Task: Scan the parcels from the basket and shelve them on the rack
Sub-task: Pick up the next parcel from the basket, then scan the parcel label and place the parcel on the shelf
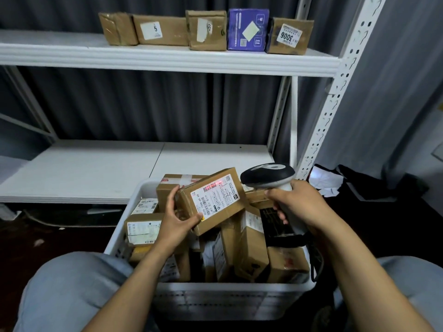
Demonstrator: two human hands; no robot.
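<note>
- A white metal rack (pixel 167 61) is seen ahead. On its upper shelf a row of shelved parcels (pixel 160 31) is lined up side by side: four of brown cardboard and one purple box (pixel 248 28).
- A white plastic basket (pixel 230 287) is placed in front of the rack, between the person's knees, and is heaped with loose cardboard parcels (pixel 251 248).
- One brown cardboard parcel (pixel 227 209) is held tilted above the heap, with its white shipping label (pixel 211 197) turned upward.
- A handheld barcode scanner (pixel 268 174) is pointed at that label, and a red line of light is cast across its barcode.
- The left hand (pixel 176 221) is curled round the held parcel's left end, thumb at the near corner.
- The right hand (pixel 297 204) is closed round the scanner's grip.
</note>
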